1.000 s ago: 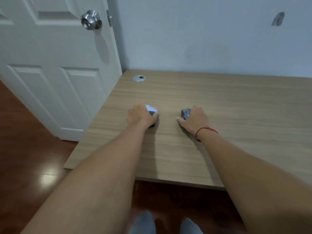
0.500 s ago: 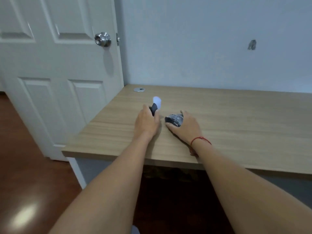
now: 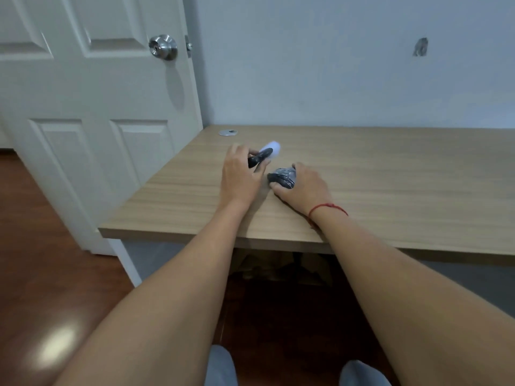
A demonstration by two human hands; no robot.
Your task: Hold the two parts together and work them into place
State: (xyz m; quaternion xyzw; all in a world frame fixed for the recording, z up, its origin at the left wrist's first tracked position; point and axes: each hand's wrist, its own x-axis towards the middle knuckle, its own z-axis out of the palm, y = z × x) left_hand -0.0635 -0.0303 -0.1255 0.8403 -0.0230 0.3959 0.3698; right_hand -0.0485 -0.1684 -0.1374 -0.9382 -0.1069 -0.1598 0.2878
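Note:
My left hand [image 3: 241, 174] grips a small dark object with a white rounded end [image 3: 264, 154], held just above the wooden desk [image 3: 390, 190]. Its white tip points up and to the right, past my fingers. My right hand [image 3: 302, 186] holds a dark grey lumpy object [image 3: 282, 176] that rests on the desk, with my thumb under its near side. The two objects lie close together, a little apart. A red string bracelet [image 3: 326, 208] circles my right wrist.
A white panelled door [image 3: 92, 112] with a metal knob [image 3: 163, 47] stands at the left, beside the desk's left end. A round metal cable grommet [image 3: 228, 132] sits in the desk's far left corner. The pale wall [image 3: 348, 65] backs the desk. Dark wood floor lies below.
The view has shifted back and up. My left hand has lifted and turned its object so the white tip sticks out. My right hand has turned the dark grey object toward the left.

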